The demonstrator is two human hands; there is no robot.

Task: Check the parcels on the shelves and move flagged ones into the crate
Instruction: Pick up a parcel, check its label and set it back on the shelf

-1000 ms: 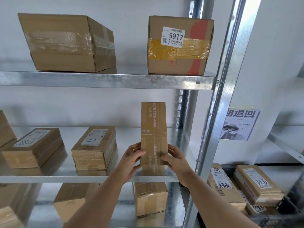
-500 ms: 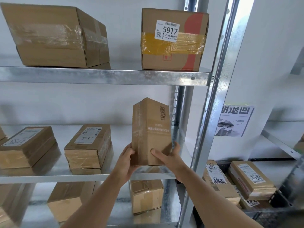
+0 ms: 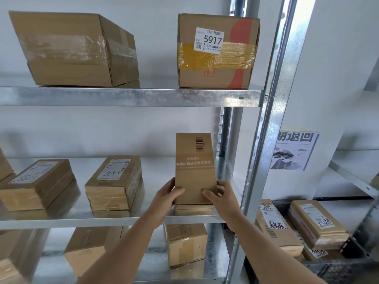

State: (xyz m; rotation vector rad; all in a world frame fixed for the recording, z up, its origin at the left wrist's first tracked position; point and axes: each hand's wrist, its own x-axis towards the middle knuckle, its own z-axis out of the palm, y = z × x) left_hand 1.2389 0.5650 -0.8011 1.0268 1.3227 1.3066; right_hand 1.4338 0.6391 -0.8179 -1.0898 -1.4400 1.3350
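A: So, what do you have on the far left?

B: On your middle shelf (image 3: 123, 219) a flat parcel (image 3: 39, 184) lies at the left, label up. Just right of it sits a second flat parcel (image 3: 114, 182) with a white label showing handwritten digits. Above them, on the top shelf (image 3: 131, 97), you have a plain taped box (image 3: 75, 49).

A: And your hands?

B: Your left hand (image 3: 166, 198) grips the lower left edge of the upright box (image 3: 194, 169), thumb across its front face, fingers wrapped behind. Your right hand (image 3: 220, 198) holds the lower right edge the same way, thumb on the front. The box stands tall on end at the right end of the middle shelf, its barcode near the top and a printed line across the middle. I cannot tell whether its base touches the shelf or hangs just above it.

A: What's farther right?

B: Above, the 5917 box (image 3: 217, 51) with yellow tape stands at the right end of the top shelf. Past the upright post (image 3: 266, 140), a paper sign (image 3: 295, 150) hangs on the wall. Below it the crate (image 3: 348, 255) holds labelled parcels; two (image 3: 274, 226) lie uppermost, side by side.
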